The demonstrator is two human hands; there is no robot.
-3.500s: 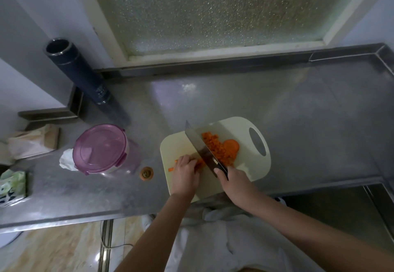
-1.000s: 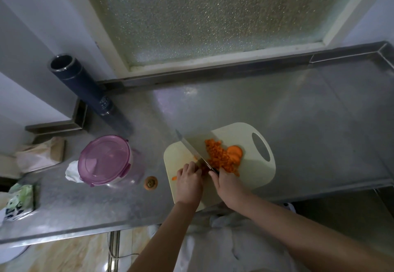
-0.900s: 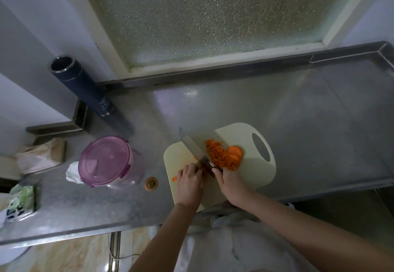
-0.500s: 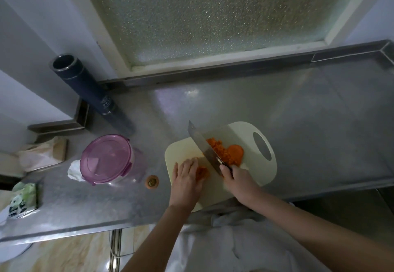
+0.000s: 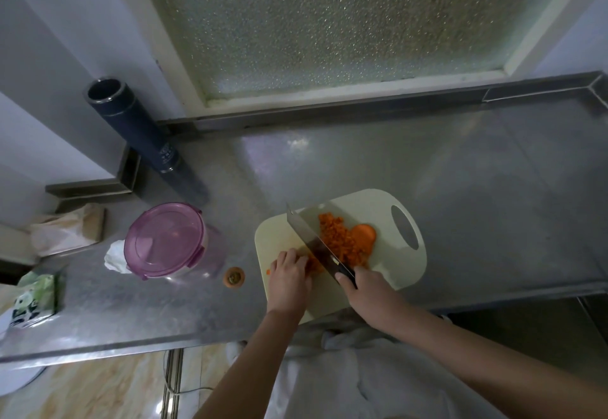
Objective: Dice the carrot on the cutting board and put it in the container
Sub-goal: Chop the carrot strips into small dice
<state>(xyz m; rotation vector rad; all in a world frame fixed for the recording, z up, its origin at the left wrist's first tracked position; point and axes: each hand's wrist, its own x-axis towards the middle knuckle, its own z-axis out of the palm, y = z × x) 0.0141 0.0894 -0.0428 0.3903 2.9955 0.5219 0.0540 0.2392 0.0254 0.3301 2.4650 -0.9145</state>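
Most of the carrot (image 5: pixel 339 241) lies diced in a heap on the cutting board (image 5: pixel 371 203), beside one uncut slice (image 5: pixel 364 233). The right hand (image 5: pixel 368 290) has its grip wrapped round the knife (image 5: pixel 311 239) handle. The left hand (image 5: pixel 289 277) pins more carrot under curled fingers. The container (image 5: pixel 164 241), lidded, stands well left on the surface (image 5: pixel 477 188); the transfer is not yet begun.

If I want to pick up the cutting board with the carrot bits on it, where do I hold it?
Take the cutting board by its oval handle hole at the right end, coming from the right. That end is bare. The diced carrot and the knife sit further left. Keeping it level should stop the bits sliding off.
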